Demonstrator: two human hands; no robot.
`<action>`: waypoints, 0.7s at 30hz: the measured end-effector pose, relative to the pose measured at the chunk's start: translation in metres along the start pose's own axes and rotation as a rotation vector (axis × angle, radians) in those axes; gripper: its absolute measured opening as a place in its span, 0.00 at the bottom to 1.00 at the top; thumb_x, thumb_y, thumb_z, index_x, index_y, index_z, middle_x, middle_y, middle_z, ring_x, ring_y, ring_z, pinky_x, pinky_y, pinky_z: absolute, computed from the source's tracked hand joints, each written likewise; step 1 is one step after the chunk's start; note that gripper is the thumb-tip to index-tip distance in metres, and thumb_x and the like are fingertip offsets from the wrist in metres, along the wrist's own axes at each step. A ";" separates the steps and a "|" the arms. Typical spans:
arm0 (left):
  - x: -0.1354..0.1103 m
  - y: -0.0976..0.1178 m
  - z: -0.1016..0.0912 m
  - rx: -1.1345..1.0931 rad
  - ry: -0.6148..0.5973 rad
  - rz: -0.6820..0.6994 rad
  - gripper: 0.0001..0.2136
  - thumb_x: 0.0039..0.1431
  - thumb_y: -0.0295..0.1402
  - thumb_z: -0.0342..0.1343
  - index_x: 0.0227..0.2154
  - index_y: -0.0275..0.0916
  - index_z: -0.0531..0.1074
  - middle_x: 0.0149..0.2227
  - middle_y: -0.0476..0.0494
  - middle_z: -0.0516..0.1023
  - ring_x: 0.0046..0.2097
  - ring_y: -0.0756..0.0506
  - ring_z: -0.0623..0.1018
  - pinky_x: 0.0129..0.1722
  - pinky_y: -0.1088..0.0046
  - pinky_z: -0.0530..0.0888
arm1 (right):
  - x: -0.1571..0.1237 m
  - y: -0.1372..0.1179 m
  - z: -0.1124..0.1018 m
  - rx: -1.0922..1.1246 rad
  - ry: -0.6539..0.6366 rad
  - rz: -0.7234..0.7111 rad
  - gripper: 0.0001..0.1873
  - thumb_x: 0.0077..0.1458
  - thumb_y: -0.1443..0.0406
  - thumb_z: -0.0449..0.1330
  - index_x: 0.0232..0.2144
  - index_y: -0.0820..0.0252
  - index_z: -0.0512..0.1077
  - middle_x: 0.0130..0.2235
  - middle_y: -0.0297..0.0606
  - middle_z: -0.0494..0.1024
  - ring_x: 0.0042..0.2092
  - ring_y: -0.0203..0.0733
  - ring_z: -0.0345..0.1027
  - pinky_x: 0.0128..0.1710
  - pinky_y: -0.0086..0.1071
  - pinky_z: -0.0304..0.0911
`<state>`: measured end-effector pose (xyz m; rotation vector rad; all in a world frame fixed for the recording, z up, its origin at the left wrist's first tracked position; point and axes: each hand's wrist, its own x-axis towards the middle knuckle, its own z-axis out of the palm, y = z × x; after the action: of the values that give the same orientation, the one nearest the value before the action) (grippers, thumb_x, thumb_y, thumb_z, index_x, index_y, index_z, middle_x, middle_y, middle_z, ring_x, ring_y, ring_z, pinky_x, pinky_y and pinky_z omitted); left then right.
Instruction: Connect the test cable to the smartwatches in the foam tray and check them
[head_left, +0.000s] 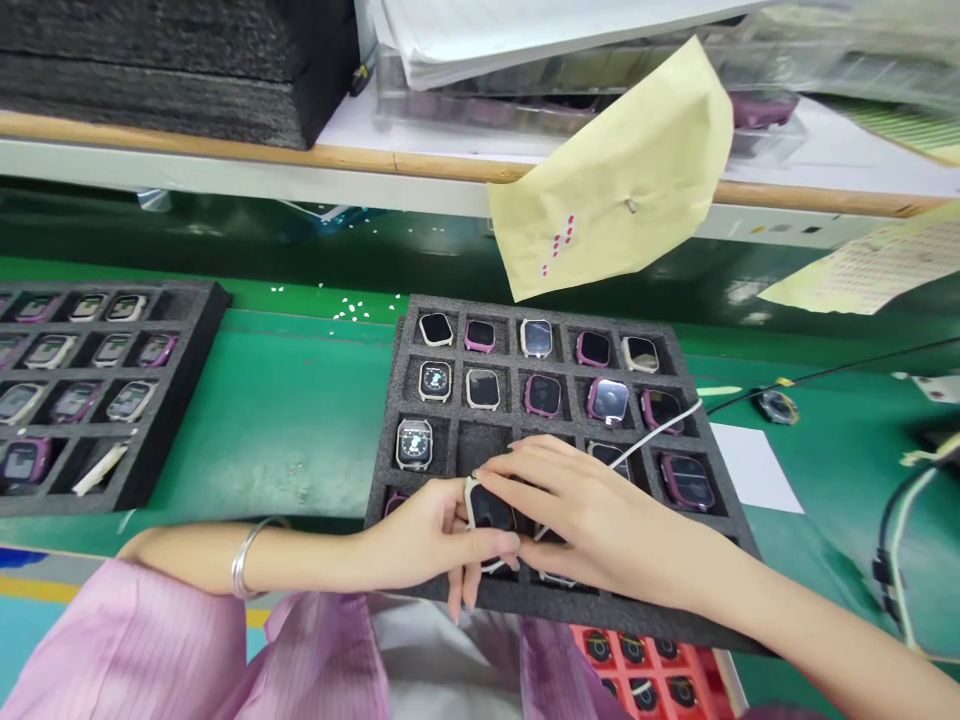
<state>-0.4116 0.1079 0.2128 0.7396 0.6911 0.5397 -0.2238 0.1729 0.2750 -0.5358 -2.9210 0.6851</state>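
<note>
My left hand (442,540) grips a smartwatch (491,508) with a pale case and dark screen, its thumb along the lower edge. My right hand (577,510) is closed over the same watch from the right, fingertips at its upper and right edges. A thin white cable (660,428) runs from the right and passes under the right hand; its end is hidden. Both hands are above a black foam tray (457,350) whose compartments hold several purple and pale watch heads. One lit watch (415,444) lies just left of an unfilled compartment (484,447).
Another foam tray (169,400) of watches lies at the left. A red tray (697,665) with round dark parts is below the table edge. Above, a shelf (435,165) carries black foam blocks (150,70) and papers; a yellow paper (615,180) hangs down. Cables (896,540) lie at right.
</note>
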 end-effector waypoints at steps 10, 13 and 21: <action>-0.001 0.000 0.000 0.060 0.019 -0.054 0.16 0.56 0.43 0.60 0.29 0.31 0.71 0.19 0.49 0.75 0.14 0.53 0.70 0.11 0.83 0.65 | -0.012 -0.003 0.014 0.026 0.125 -0.016 0.20 0.53 0.69 0.64 0.48 0.73 0.70 0.45 0.53 0.76 0.45 0.53 0.71 0.43 0.43 0.71; -0.002 0.001 0.000 0.012 0.002 -0.071 0.16 0.56 0.43 0.60 0.28 0.31 0.72 0.15 0.49 0.73 0.14 0.52 0.72 0.12 0.82 0.68 | -0.012 -0.007 0.015 0.017 0.170 0.018 0.19 0.52 0.69 0.63 0.47 0.73 0.71 0.44 0.52 0.76 0.43 0.52 0.72 0.42 0.42 0.72; -0.005 -0.005 -0.005 -0.040 -0.035 -0.037 0.14 0.59 0.41 0.59 0.28 0.33 0.68 0.15 0.48 0.75 0.15 0.51 0.74 0.14 0.82 0.70 | -0.012 -0.004 0.026 0.094 0.279 0.014 0.20 0.51 0.70 0.62 0.48 0.70 0.70 0.43 0.49 0.75 0.42 0.47 0.72 0.40 0.37 0.72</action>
<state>-0.4175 0.1041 0.2079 0.6955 0.6588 0.5043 -0.2184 0.1549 0.2537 -0.5903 -2.6152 0.6846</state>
